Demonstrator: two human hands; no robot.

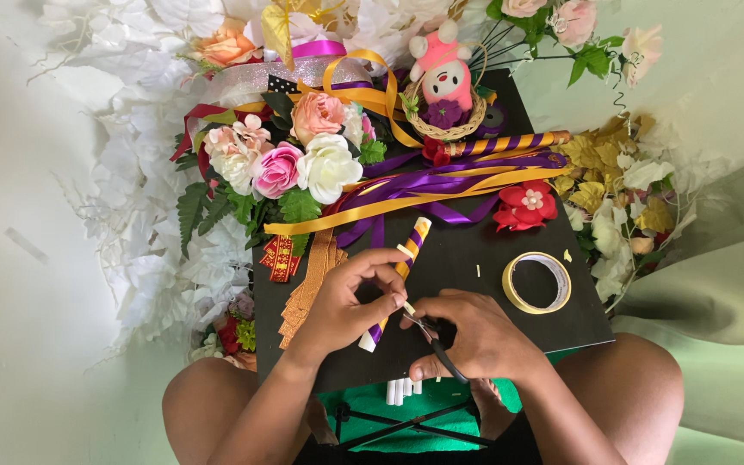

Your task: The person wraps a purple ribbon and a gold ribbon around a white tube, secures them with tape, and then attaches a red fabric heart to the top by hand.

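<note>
My left hand (350, 301) grips a thin stick (411, 245) wrapped in purple and yellow ribbon, held slanted over a black board (475, 258) on my lap. My right hand (475, 336) holds small black-handled scissors (441, 349), their tip touching the stick near its lower end. A second wrapped stick (510, 143) lies across the far side of the board among purple and gold ribbons (441, 185).
A roll of masking tape (536, 282) lies right of my hands. Artificial roses (303, 159), a red fabric flower (524, 207), a basket with a pink plush toy (445, 82), gold trim (307, 288), white sticks (399, 389) and white and gold leaves surround the board.
</note>
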